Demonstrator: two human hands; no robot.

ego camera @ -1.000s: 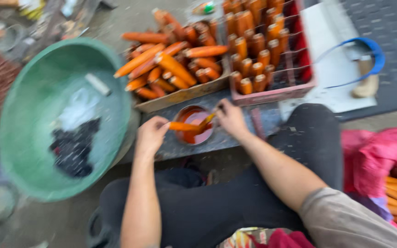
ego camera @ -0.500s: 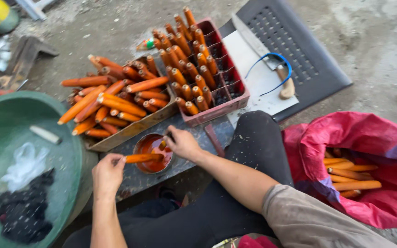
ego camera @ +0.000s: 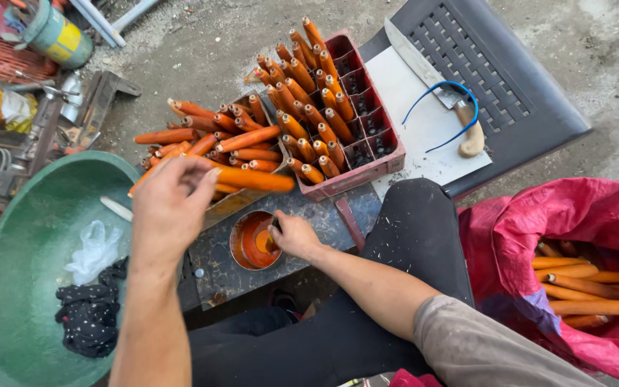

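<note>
Head view showed the left hand (ego camera: 170,208) gripping 1 orange tube (ego camera: 252,178). Right hand (ego camera: 296,235) pinched something unclear at the small orange-filled tin (ego camera: 253,241).

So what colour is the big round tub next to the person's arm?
Green. The tub shows best in the head view, with a black cloth lying inside it.

Orange sticks (ego camera: 252,136) in red crate (ego camera: 367,172), green basin (ego camera: 30,236), pink sack (ego camera: 582,215).
</note>
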